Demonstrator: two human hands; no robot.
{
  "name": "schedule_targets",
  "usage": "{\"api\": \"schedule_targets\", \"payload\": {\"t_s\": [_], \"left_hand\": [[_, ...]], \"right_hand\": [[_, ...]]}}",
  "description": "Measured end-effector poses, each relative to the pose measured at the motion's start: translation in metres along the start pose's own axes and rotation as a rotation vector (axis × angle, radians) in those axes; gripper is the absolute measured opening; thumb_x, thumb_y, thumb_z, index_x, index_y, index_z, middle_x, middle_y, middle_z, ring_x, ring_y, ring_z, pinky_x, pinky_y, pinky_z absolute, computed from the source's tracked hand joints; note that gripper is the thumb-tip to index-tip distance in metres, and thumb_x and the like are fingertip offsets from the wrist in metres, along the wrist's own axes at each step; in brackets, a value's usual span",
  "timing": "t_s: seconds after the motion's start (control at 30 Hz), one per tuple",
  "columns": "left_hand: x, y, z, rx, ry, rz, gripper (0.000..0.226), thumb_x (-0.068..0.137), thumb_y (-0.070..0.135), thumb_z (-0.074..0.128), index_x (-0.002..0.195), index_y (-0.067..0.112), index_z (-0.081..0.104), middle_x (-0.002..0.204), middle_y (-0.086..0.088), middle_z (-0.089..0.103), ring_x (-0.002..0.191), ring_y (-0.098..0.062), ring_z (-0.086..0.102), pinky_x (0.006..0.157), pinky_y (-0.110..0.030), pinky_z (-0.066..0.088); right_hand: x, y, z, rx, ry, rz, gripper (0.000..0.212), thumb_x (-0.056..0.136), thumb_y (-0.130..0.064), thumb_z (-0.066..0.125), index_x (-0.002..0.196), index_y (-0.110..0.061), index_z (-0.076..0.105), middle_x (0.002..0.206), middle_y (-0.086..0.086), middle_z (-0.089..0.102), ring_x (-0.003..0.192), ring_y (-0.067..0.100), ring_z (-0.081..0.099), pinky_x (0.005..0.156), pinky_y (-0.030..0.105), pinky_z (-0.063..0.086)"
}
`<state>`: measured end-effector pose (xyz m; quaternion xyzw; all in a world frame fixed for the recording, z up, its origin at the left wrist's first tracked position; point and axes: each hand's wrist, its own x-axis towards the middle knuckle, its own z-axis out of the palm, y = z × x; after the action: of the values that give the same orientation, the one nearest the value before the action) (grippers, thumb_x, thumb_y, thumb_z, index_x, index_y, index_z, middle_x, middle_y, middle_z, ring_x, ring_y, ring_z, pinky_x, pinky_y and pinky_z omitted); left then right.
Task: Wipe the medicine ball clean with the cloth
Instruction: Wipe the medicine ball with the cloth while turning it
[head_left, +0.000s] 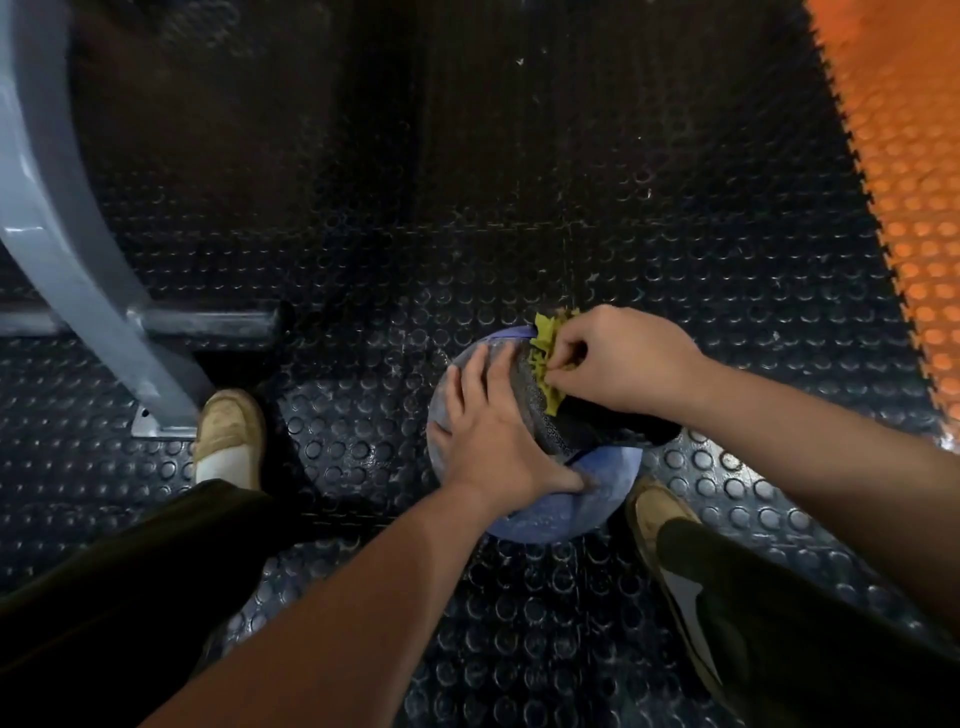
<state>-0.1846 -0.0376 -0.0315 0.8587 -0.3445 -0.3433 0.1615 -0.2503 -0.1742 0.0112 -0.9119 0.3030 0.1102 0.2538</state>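
The right hand (621, 358) pinches the crumpled yellow-green cloth (549, 358) against the far upper side of the round blue-and-grey medicine ball (597, 470) (on the studded floor); the left hand (493, 441) lies flat on its top, nearer the person.

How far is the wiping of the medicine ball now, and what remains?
Done: the cloth is in the right hand and on the medicine ball. In hand: that hand pinches it against the ball's far top, while the left hand presses flat to steady it. Left: the blue near side shows pale smears; the underside is hidden.
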Motion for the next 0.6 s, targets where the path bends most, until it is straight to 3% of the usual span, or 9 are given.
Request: {"api": "schedule_targets", "payload": {"t_s": [0.13, 0.27, 0.33, 0.43, 0.6], "left_hand": [[-0.001, 0.0, 0.002, 0.018, 0.006, -0.008, 0.143, 0.049, 0.057, 0.089, 0.151, 0.034, -0.008, 0.156, 0.017, -0.016, 0.146, -0.019, -0.019, 0.114, -0.066, 0.01], [-0.003, 0.0, 0.002, 0.035, -0.003, -0.007, 0.145, 0.048, 0.058, 0.089, 0.151, 0.032, -0.01, 0.155, 0.018, -0.018, 0.146, -0.019, -0.02, 0.114, -0.066, 0.009], [-0.002, -0.003, -0.001, 0.034, -0.009, -0.006, 0.145, 0.048, 0.059, 0.089, 0.151, 0.033, -0.009, 0.154, 0.02, -0.017, 0.146, -0.017, -0.019, 0.115, -0.064, 0.009], [0.0, -0.011, -0.005, 0.013, -0.009, 0.022, 0.148, 0.044, 0.059, 0.089, 0.15, 0.035, -0.01, 0.152, 0.024, -0.018, 0.145, -0.014, -0.018, 0.117, -0.06, 0.008], [-0.002, -0.023, -0.004, -0.008, 0.01, 0.05, 0.152, 0.044, 0.056, 0.091, 0.151, 0.03, -0.013, 0.157, 0.011, -0.021, 0.146, -0.018, -0.019, 0.119, -0.054, 0.001]], "right_hand": [[0.015, -0.001, 0.0, 0.021, 0.071, -0.021, 0.004, 0.086, -0.036, 0.062, 0.084, -0.033, 0.063, 0.093, -0.015, 0.062, 0.088, 0.009, 0.055, 0.069, 0.026, 0.04], [0.047, -0.014, 0.006, -0.158, 0.126, -0.041, 0.015, 0.091, -0.029, 0.054, 0.097, -0.027, 0.068, 0.102, -0.002, 0.067, 0.098, 0.021, 0.06, 0.071, 0.029, 0.043], [0.049, -0.015, 0.004, -0.133, 0.092, -0.03, 0.016, 0.092, -0.029, 0.054, 0.099, -0.028, 0.068, 0.104, -0.003, 0.067, 0.099, 0.019, 0.059, 0.07, 0.028, 0.041], [0.022, -0.011, 0.004, -0.09, 0.075, -0.082, 0.015, 0.091, -0.032, 0.053, 0.097, -0.032, 0.067, 0.104, -0.008, 0.066, 0.099, 0.016, 0.059, 0.075, 0.028, 0.044], [-0.031, -0.017, 0.017, -0.122, 0.091, -0.194, 0.02, 0.093, -0.032, 0.046, 0.098, -0.031, 0.066, 0.104, -0.011, 0.062, 0.095, 0.012, 0.058, 0.077, 0.03, 0.049]]}}
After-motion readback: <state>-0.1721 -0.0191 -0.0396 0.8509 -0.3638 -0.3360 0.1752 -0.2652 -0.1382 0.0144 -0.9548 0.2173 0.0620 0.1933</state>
